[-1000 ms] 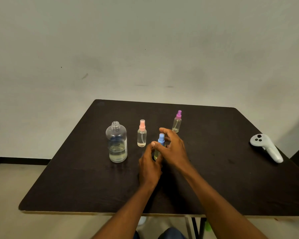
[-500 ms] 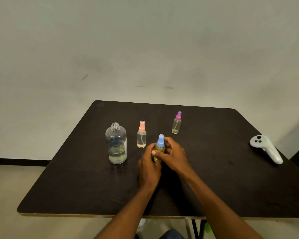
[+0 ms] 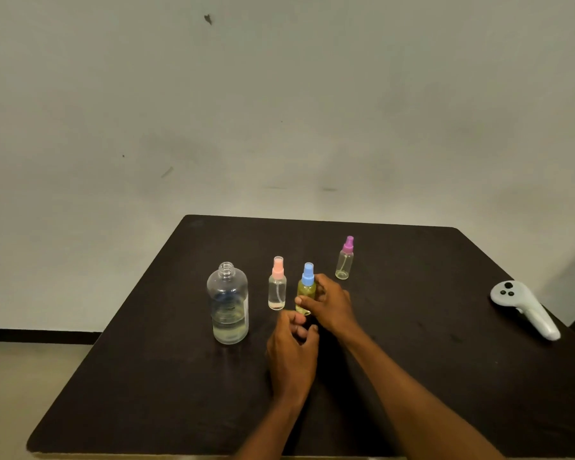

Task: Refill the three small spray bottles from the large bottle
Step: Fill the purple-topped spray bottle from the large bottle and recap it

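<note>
The right hand (image 3: 329, 302) hides the blue-capped bottle's (image 3: 306, 287) right side; both forearms run off the bottom edge.

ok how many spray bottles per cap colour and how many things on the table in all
pink-cap spray bottle: 1
blue-cap spray bottle: 1
purple-cap spray bottle: 1
large bottle, no cap: 1
white controller: 1
total: 5

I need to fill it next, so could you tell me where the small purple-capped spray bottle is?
In the head view, the small purple-capped clear plastic spray bottle stands upright at the far centre of the dark table, alone, beyond and right of the blue-capped spray bottle.
</note>
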